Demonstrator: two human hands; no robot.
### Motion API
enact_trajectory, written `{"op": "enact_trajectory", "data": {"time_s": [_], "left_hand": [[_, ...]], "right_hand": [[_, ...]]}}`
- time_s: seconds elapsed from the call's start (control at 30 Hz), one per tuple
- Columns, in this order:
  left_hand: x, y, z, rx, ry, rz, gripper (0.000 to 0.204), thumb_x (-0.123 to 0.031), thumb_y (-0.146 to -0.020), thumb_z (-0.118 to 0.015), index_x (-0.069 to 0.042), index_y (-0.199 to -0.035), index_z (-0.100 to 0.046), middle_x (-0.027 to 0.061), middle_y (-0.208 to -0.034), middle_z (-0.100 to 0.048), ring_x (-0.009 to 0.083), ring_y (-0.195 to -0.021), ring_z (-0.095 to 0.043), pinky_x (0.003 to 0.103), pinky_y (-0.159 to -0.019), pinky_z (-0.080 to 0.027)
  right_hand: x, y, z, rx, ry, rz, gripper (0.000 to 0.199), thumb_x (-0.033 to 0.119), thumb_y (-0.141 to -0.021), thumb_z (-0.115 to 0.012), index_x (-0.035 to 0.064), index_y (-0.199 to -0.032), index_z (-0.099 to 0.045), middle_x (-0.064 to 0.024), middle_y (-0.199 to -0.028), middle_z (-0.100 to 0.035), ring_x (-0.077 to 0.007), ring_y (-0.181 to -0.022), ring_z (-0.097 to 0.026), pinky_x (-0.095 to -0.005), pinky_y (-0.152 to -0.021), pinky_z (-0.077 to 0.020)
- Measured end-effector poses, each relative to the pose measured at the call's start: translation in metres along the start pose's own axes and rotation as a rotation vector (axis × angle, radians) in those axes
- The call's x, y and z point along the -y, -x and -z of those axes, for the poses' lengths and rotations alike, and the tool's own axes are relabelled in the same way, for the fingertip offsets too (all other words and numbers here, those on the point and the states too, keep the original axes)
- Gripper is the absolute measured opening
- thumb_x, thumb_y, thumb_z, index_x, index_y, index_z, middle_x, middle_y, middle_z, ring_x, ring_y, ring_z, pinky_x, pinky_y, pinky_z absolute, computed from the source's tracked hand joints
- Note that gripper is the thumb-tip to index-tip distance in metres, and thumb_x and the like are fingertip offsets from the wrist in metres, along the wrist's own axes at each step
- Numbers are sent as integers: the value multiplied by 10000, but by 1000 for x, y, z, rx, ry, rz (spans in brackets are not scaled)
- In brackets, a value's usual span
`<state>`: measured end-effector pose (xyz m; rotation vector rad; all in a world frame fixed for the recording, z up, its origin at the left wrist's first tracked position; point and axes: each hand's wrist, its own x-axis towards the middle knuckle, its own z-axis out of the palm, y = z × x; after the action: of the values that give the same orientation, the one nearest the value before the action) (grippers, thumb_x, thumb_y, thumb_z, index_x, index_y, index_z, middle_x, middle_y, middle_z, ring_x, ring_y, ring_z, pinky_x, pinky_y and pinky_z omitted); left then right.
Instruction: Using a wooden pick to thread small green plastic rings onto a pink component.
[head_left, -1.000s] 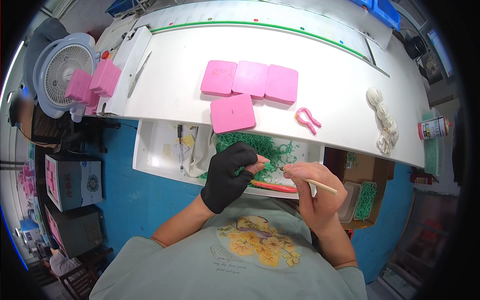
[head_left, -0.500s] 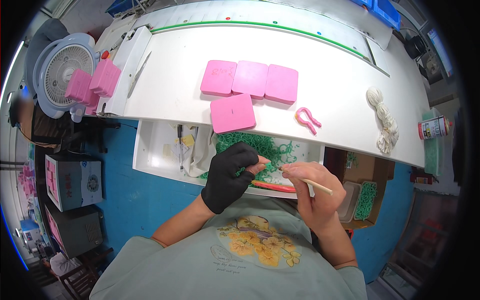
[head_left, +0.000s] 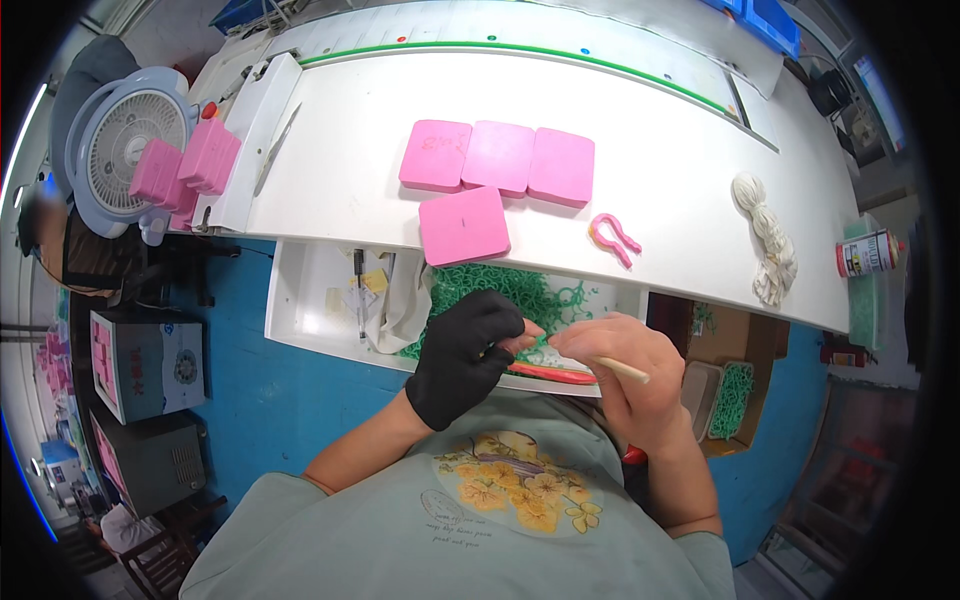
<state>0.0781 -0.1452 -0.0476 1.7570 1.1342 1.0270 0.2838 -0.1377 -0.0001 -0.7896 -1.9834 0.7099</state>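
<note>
My left hand (head_left: 468, 350), in a black glove with bare fingertips, is pinched closed above the open drawer. What sits between its fingertips is too small or hidden to make out. Opposite it, my right hand (head_left: 640, 350) grips a thin wooden stick-like tool (head_left: 622, 369), whose pale end sticks out to the right; its working tip is hidden by my fingers. The two sets of fingertips are close together. Under them a heap of thin green curled pieces (head_left: 500, 285) fills the drawer's middle. A red and yellow strip (head_left: 553, 374) lies along the drawer's front.
Pink blocks (head_left: 464, 225) lie on the white table (head_left: 340, 170), beside a looped pink cord (head_left: 604, 236). A white yarn skein (head_left: 765, 240) and a can (head_left: 866, 256) are at right. The white drawer (head_left: 290, 305) also holds a pen (head_left: 360, 290) and cloth. A fan (head_left: 130, 140) stands left.
My right hand has shifted slightly left and up, turning the tool. My left hand has dipped a little, and the green bit seen at its fingertips no longer shows.
</note>
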Motion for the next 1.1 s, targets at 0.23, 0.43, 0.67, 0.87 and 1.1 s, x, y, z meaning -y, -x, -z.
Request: {"op": "enact_trajectory", "data": {"time_s": [0.23,0.43,0.67,0.87,1.1], "left_hand": [[2,-1,2,25,91,56,126,7,-799,-700,-26,-920,-713,67,-811,-617,171,-720,-574,298,-662,-467],[1,-2,3,26,157,120,104,-1,-818,-697,-14,-920,-713,51,-805,-602,139,-730,-556,285,-677,-452],[-1,-2,4,18,179,146,137,25,-815,-677,-17,-936,-725,50,-817,-594,138,-752,-550,285,-692,-448],[-2,-3,4,14,136,121,147,25,-812,-674,-22,-941,-729,56,-815,-594,146,-745,-552,287,-685,-448],[-2,-3,3,6,116,93,137,9,-815,-685,-27,-938,-732,56,-816,-601,146,-728,-549,288,-673,-450]], "right_hand": [[1,-5,1,39,37,82,256,-71,-710,-644,4,-952,-610,-139,-905,-681,-307,-742,-658,-359,-635,-541],[2,4,-3,-101,-9,41,197,-70,-776,-658,-15,-963,-628,-148,-913,-696,-284,-765,-682,-335,-639,-549],[6,12,-7,-195,-6,-119,164,-110,-837,-645,-34,-983,-634,-164,-900,-699,-262,-788,-701,-316,-667,-563],[5,11,-8,-201,8,-94,172,-98,-840,-648,-36,-998,-624,-157,-900,-699,-263,-774,-695,-318,-645,-554],[5,11,-8,-187,54,-86,162,-90,-840,-654,-31,-986,-618,-137,-894,-701,-259,-751,-686,-314,-623,-541]]}}
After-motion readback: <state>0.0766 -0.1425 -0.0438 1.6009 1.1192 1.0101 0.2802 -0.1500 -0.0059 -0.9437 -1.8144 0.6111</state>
